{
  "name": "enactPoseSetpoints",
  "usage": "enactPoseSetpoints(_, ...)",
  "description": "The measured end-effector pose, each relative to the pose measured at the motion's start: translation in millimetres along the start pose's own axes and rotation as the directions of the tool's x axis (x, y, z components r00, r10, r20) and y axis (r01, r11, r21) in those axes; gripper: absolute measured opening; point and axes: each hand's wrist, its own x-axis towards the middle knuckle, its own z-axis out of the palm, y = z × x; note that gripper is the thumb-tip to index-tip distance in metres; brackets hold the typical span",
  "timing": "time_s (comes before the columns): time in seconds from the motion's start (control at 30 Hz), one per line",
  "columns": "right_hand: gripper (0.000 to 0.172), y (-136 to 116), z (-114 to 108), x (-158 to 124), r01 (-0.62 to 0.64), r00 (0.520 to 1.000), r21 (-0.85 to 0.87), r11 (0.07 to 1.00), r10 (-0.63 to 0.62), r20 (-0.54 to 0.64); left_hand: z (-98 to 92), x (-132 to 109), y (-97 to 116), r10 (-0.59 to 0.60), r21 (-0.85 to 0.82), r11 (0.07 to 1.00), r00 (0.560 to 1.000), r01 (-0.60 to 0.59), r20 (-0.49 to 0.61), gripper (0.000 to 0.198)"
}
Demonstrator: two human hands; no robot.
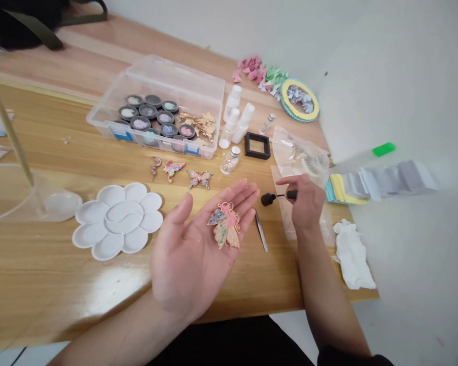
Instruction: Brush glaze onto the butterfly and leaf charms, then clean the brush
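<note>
My left hand (193, 249) lies palm up above the wooden table (41, 284), fingers stretched out. A gold-framed butterfly charm (225, 225) with pink and blue filling rests on its fingers. My right hand (304, 201) is closed around a small black-headed UV torch (277, 196), whose head points left toward the charm, a short way from my left fingertips. A pair of metal tweezers (261, 231) lies on the table between the two hands.
A white flower-shaped palette (118, 219) sits left of my left hand. Three more butterfly charms (183, 173) lie behind it. A clear box (158, 107) holds pigment jars. Small bottles (234, 122), a black square frame (257, 146), plastic bags, a crumpled tissue (353, 254) and folded papers stand around.
</note>
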Motion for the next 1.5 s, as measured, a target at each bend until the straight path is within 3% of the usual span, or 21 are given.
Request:
enactPoseSetpoints(0.13, 0.061, -6.7, -2.1, 3.7, -0.103, 0.992, 0.27, 0.957, 0.118, -0.041, -2.0, 1.3, -0.8, 0.006, -0.005, 1.0, 1.0, -0.006, -0.001, 0.056)
enactPoseSetpoints(0.3, 0.051, -16.9, -7.2, 7.6, -0.316, 0.948, 0.523, 0.791, 0.275, 0.157, -2.6, 2.9, -2.1, 0.002, 0.007, 1.0, 1.0, -0.002, -0.03, 0.057)
enactPoseSetpoints(0.5, 0.043, -29.8, -10.8, 3.0, -0.471, 0.88, 0.611, 0.636, 0.286, 0.38, -1.7, 2.1, -2.5, -0.007, 0.035, 0.999, 0.994, 0.01, -0.107, 0.064)
enactPoseSetpoints(0.7, 0.05, -45.4, -8.2, 1.0, -0.486, 0.864, 0.63, 0.606, 0.226, 0.45, 2.4, 0.3, -0.6, -0.025, 0.021, 0.999, 0.998, 0.026, -0.064, 0.067)
enactPoseSetpoints(0.87, 0.04, -68.2, -4.5, -7.3, -0.338, 0.914, 0.585, 0.737, 0.11, 0.39, 4.1, -1.5, 0.6, -0.025, 0.002, 1.0, 1.0, 0.025, 0.002, 0.064)
enactPoseSetpoints(1.03, 0.062, -107.3, 5.5, -27.9, -0.143, 0.963, 0.494, 0.858, 0.006, 0.269, 1.5, -3.0, 1.8, -0.011, -0.006, 1.0, 0.996, 0.012, 0.091, 0.062)
enactPoseSetpoints(1.13, 0.065, -123.7, 12.4, -41.0, -0.025, 0.977, 0.379, 0.925, -0.058, 0.207, 0.9, -4.3, 1.9, 0.004, 0.012, 1.0, 0.993, -0.005, 0.12, 0.058)
enactPoseSetpoints(1.33, 0.063, -117.2, 19.0, -52.1, 0.101, 0.912, 0.246, 0.964, -0.189, 0.364, 5.0, -6.6, 3.2, -0.004, 0.062, 0.998, 0.996, -0.002, 0.088, 0.056)
enactPoseSetpoints(1.5, 0.06, -111.1, 19.1, -52.1, 0.232, 0.871, 0.158, 0.96, -0.277, 0.405, 6.8, -6.7, 4.9, -0.016, 0.078, 0.997, 0.998, 0.011, 0.064, 0.056)
